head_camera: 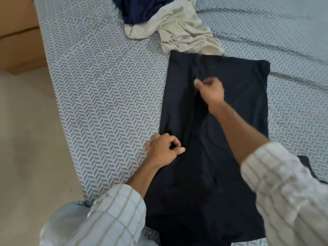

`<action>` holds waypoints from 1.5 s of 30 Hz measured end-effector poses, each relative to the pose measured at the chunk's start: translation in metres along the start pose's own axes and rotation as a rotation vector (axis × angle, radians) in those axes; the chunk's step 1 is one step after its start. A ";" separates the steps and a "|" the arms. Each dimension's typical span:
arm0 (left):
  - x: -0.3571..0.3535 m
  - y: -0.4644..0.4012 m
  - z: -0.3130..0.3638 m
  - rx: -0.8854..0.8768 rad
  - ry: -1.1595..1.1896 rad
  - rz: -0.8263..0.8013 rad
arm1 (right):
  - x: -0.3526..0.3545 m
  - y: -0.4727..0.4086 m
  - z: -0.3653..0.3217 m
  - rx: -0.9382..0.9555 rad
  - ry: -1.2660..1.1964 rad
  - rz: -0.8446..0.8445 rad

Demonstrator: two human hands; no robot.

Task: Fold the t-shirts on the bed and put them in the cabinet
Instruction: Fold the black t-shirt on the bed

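Black t-shirt (230,107) lies flat on the bed (106,96), one side folded lengthwise toward centre. Cream t-shirt (182,31) and navy t-shirt (140,9) crumpled together just beyond it, unfolded.

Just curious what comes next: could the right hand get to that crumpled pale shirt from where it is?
Probably yes. The right hand is pinching the black t-shirt, and the pale shirt lies just beyond it on the bed with nothing between.

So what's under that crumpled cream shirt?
The cream shirt lies partly over a navy garment and touches the black t-shirt's top edge. Elsewhere patterned bedsheet shows around it. Anything else beneath is hidden.
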State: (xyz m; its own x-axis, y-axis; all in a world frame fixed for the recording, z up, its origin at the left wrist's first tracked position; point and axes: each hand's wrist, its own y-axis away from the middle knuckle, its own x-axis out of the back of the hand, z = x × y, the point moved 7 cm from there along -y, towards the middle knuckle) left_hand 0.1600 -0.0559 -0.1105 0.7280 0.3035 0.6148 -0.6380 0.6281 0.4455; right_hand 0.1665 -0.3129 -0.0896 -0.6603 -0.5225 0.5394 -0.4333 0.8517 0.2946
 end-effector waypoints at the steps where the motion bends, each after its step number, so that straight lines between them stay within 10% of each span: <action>1: 0.000 -0.001 -0.001 0.010 -0.009 -0.005 | 0.002 0.019 0.014 0.015 0.084 -0.067; 10: 0.025 0.052 -0.012 -0.041 0.340 0.074 | 0.030 0.175 0.092 0.028 0.548 -0.488; 22: -0.005 0.170 -0.087 0.079 -0.233 -0.015 | 0.065 0.233 0.136 -0.240 -0.056 -0.355; 34: -0.006 0.203 -0.099 0.265 0.396 0.039 | 0.076 0.267 0.153 -0.260 -0.280 -0.289; 45: -0.005 0.214 -0.104 0.248 0.046 0.071 | 0.093 0.252 0.164 -0.230 -0.159 -0.113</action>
State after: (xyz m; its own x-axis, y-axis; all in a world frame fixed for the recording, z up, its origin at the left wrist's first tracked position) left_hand 0.0461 0.1512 -0.0857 0.6866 0.3765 0.6220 -0.7255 0.4113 0.5519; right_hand -0.1042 -0.1533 -0.0947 -0.7113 -0.5989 0.3679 -0.3711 0.7646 0.5269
